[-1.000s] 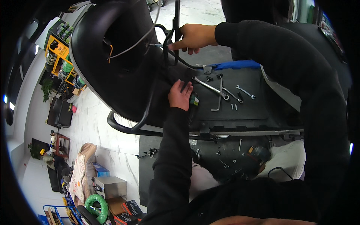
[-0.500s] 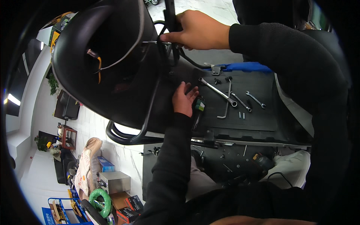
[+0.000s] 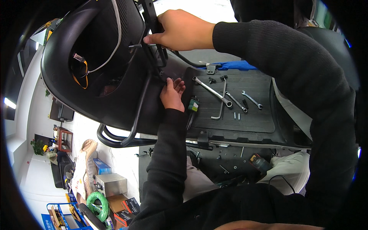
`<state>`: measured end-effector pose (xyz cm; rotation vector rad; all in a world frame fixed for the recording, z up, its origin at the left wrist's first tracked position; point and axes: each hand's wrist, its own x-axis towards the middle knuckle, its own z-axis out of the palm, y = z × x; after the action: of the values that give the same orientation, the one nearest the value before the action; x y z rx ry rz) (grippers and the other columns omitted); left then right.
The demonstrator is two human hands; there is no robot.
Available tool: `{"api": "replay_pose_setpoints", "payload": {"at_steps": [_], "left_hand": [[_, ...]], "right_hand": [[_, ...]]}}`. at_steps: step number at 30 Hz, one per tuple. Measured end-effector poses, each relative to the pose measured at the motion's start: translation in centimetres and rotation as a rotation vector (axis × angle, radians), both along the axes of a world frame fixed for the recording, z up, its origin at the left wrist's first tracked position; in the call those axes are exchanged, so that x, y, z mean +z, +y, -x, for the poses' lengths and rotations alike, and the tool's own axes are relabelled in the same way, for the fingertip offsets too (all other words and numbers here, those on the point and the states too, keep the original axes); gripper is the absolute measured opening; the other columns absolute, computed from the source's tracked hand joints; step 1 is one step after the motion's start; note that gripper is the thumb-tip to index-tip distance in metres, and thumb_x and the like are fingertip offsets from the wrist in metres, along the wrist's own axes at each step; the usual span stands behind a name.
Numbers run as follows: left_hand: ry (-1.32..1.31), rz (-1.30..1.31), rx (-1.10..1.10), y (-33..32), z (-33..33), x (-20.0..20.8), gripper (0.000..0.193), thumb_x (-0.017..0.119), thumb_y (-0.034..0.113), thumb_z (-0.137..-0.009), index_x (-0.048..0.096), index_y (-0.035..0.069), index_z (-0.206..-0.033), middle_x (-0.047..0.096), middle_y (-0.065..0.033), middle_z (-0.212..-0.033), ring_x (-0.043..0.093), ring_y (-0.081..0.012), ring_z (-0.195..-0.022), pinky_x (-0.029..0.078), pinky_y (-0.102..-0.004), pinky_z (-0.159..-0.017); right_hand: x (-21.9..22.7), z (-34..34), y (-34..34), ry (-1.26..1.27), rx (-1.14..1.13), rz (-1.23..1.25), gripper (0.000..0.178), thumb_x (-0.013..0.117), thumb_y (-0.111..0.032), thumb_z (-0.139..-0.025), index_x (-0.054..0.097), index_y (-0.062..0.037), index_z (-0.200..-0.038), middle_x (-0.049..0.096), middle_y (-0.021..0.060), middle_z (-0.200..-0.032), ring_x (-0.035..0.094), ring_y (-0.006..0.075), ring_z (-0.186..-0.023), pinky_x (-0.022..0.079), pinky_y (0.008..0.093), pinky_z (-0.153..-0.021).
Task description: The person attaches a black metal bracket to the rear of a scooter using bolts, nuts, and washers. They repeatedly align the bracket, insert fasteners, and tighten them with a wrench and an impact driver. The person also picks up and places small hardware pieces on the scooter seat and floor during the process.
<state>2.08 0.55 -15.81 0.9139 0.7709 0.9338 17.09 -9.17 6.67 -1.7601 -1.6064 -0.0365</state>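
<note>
My right hand [image 3: 180,30] is closed around an upright black metal bracket [image 3: 149,11] at the top of the view. Its thumb presses close to a thin silver rod or bolt [image 3: 135,46] that sticks out to the left. Below it, my left hand [image 3: 173,96] is open beside the scooter's black body panel [image 3: 126,88], palm up and fingers loosely bent, with nothing visible in it. A bent black tube [image 3: 141,105] runs down the panel to its left. Within the panel's hollow, a grey cable [image 3: 111,57] ends near a connector with orange wires [image 3: 81,61].
On the ribbed footboard [image 3: 257,122] lie a long ring wrench [image 3: 212,92], a bent hex key [image 3: 222,105], smaller wrenches [image 3: 251,99] and a green-black tool [image 3: 193,105]. Loose bolts lie on the dark mat [image 3: 211,159] below. Boxes [image 3: 126,212] and a green coil [image 3: 97,206] stand lower left.
The whole scene has shifted left in view as my head turned. My right hand keeps its hold on the bracket; my left hand stays low beside the panel, its fingers slightly more bent.
</note>
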Motion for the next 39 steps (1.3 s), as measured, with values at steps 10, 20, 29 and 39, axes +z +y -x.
{"api": "replay_pose_setpoints", "payload": {"at_steps": [10,20,29,39], "left_hand": [[0.023,-0.02,0.01,-0.23,0.11,0.13,0.035,0.058,0.034,-0.11,0.06,0.001,-0.121,0.073,-0.0123,-0.107,0.07,-0.0209,-0.094,0.058,-0.0336,-0.081],[0.055,-0.041,0.024,-0.48,-0.01,0.37,0.033,0.056,0.034,-0.11,0.061,0.003,-0.119,0.073,-0.0103,-0.107,0.069,-0.0195,-0.093,0.056,-0.0328,-0.082],[0.032,-0.049,0.01,-0.03,0.0,-0.13,0.033,0.056,0.034,-0.11,0.06,0.002,-0.119,0.073,-0.0107,-0.107,0.069,-0.0199,-0.093,0.056,-0.033,-0.081],[0.019,-0.021,0.014,-0.18,-0.16,-0.13,0.032,0.056,0.033,-0.11,0.058,0.003,-0.122,0.073,-0.0121,-0.108,0.069,-0.0206,-0.094,0.057,-0.034,-0.081]], "right_hand": [[-0.22,0.21,-0.13,0.016,0.006,-0.038,0.055,0.071,-0.049,-0.098,0.075,0.0029,-0.08,0.072,0.0141,-0.067,0.076,0.0275,-0.069,0.06,0.0367,-0.071],[-0.06,0.37,-0.28,0.081,0.015,0.013,0.049,0.074,-0.047,-0.098,0.072,-0.001,-0.083,0.068,0.0067,-0.062,0.069,0.0159,-0.056,0.055,0.0294,-0.059],[0.03,0.23,-0.35,0.033,0.026,0.012,0.053,0.069,-0.048,-0.099,0.076,0.0003,-0.079,0.071,0.0088,-0.065,0.074,0.0231,-0.066,0.06,0.0353,-0.069],[0.37,0.42,-0.68,-0.008,0.028,0.016,0.053,0.069,-0.049,-0.099,0.075,-0.0024,-0.074,0.071,0.0068,-0.064,0.074,0.0206,-0.064,0.06,0.0339,-0.07]]}}
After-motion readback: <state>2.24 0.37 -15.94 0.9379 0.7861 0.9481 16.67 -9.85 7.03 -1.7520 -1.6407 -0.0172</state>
